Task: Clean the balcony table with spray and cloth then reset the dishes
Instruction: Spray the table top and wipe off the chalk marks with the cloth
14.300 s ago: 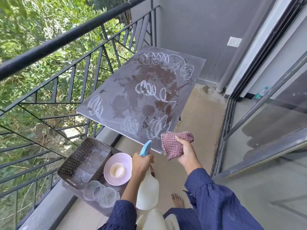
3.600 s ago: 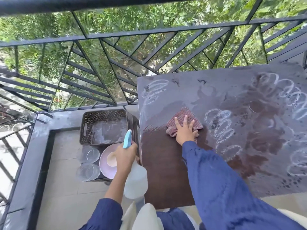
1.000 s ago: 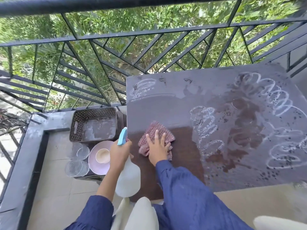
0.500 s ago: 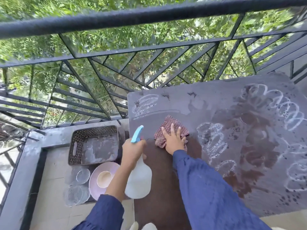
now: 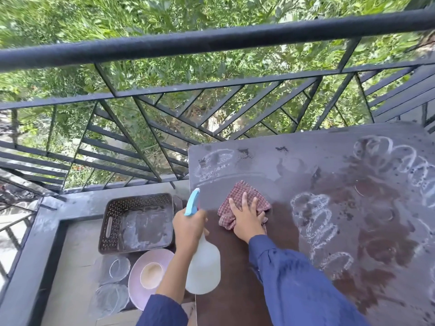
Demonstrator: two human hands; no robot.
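Balcony table (image 5: 294,161) mostly chalky: right hand (image 5: 247,220) presses flat on cloth (image 5: 240,191), left hand (image 5: 188,225) grips spray bottle (image 5: 204,267); a loaded cloth could just smear residue

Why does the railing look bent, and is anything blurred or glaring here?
Head view: the wide-angle lens bows the top rail; leaves at the upper left are smeared by blur, while the cloth and spray bottle look fairly crisp. Head view again: soft daylight, with a pale sheen on the unwiped part of the table and no harsh glare.
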